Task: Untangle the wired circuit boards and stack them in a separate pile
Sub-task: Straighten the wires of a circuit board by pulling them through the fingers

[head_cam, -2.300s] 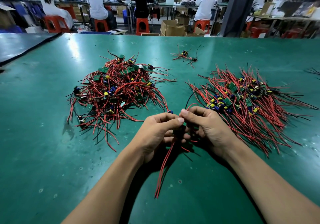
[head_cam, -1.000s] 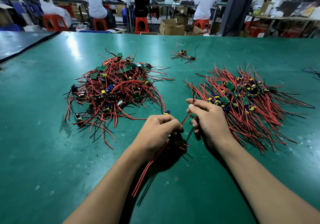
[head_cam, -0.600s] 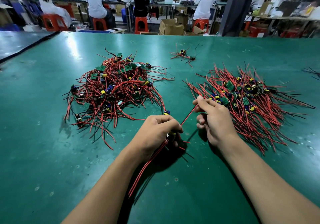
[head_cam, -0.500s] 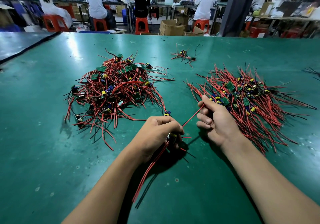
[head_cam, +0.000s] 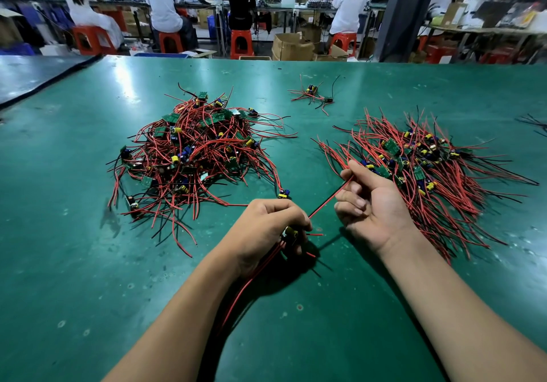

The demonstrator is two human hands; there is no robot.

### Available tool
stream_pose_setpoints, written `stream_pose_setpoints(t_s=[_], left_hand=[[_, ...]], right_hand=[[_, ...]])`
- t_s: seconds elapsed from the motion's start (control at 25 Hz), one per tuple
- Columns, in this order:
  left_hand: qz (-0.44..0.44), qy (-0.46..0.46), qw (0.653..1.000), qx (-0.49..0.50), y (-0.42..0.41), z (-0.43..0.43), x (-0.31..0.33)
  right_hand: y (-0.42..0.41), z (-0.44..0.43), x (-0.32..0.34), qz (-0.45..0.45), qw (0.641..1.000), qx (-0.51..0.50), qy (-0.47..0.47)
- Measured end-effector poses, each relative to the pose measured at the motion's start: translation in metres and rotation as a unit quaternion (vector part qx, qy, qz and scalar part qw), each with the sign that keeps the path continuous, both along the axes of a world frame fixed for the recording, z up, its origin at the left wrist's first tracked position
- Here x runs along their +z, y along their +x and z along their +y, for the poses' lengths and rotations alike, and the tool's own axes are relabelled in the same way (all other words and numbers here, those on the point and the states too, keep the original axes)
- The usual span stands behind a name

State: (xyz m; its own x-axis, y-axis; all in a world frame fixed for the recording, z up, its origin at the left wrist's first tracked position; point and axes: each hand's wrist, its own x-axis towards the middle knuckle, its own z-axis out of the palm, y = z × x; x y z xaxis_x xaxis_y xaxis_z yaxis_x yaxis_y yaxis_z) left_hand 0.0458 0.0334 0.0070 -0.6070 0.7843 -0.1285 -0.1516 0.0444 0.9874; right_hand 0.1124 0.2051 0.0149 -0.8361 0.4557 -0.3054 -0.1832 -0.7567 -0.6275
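Note:
A tangled heap of small green circuit boards with red and black wires (head_cam: pixel 195 153) lies on the green table (head_cam: pixel 74 248) to the left. To the right lies a flatter pile of boards (head_cam: pixel 420 168) with their wires fanned out. My left hand (head_cam: pixel 263 230) grips one small circuit board (head_cam: pixel 290 233) with a yellow capacitor; its red wires trail back under my wrist. One red wire (head_cam: pixel 328 199) runs taut from it up to my right hand (head_cam: pixel 370 201), which pinches it between thumb and forefinger, palm turned up.
A small loose bunch of boards and wires (head_cam: pixel 313 94) lies farther back in the middle. A few black wires (head_cam: pixel 532 122) show at the right edge. Beyond the table's far edge, people sit on orange stools at other benches, with cardboard boxes (head_cam: pixel 291 45) on the floor.
My hands have drawn apart. The right hand slid up and rightward along the red wire toward the right pile and turned palm up, pulling the wire straight. The left hand stayed holding the board.

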Motion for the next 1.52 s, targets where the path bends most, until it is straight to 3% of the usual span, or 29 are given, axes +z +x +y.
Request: stream_pose_setpoints(t_s=[0.12, 0.2, 0.36, 0.52, 0.64, 0.88, 1.08, 1.28, 1.36, 1.44, 1.52], left_hand=[[-0.003, -0.007, 1.000, -0.007, 0.000, 0.000, 0.000], [-0.009, -0.005, 1.000, 0.000, -0.001, -0.001, 0.000], [-0.032, 0.017, 0.999, 0.041, -0.001, 0.001, -0.002], [-0.052, 0.039, 0.996, 0.064, 0.001, 0.004, -0.003], [-0.050, 0.041, 0.995, 0.077, 0.002, 0.003, -0.004], [-0.036, 0.023, 0.997, 0.060, 0.001, 0.003, -0.004], [0.035, -0.011, 0.999, -0.009, 0.002, 0.000, -0.002], [0.028, -0.011, 0.999, -0.013, 0.002, 0.001, -0.001], [0.021, -0.007, 1.000, -0.019, 0.002, 0.000, 0.000], [0.023, -0.014, 0.999, -0.025, 0.003, 0.000, 0.000], [0.017, -0.016, 0.999, -0.024, 0.003, 0.000, 0.000]], right_hand=[[0.001, 0.002, -0.001, 0.013, 0.996, 0.055, -0.074], [0.002, 0.002, -0.001, 0.010, 0.995, 0.072, -0.071], [-0.001, -0.001, -0.006, -0.009, 0.996, 0.021, 0.082], [-0.002, -0.021, -0.020, -0.035, 0.956, 0.105, 0.273], [-0.001, -0.030, -0.023, -0.054, 0.928, 0.152, 0.336], [-0.004, -0.027, -0.025, -0.050, 0.933, 0.072, 0.349], [-0.010, -0.019, -0.024, -0.084, 0.930, -0.041, 0.355], [-0.011, -0.013, -0.016, -0.067, 0.963, -0.052, 0.257], [-0.010, -0.010, -0.010, -0.044, 0.992, -0.015, 0.118], [-0.008, -0.004, -0.005, -0.009, 0.999, 0.023, -0.029], [-0.004, 0.001, -0.002, 0.016, 0.995, 0.047, -0.089]])
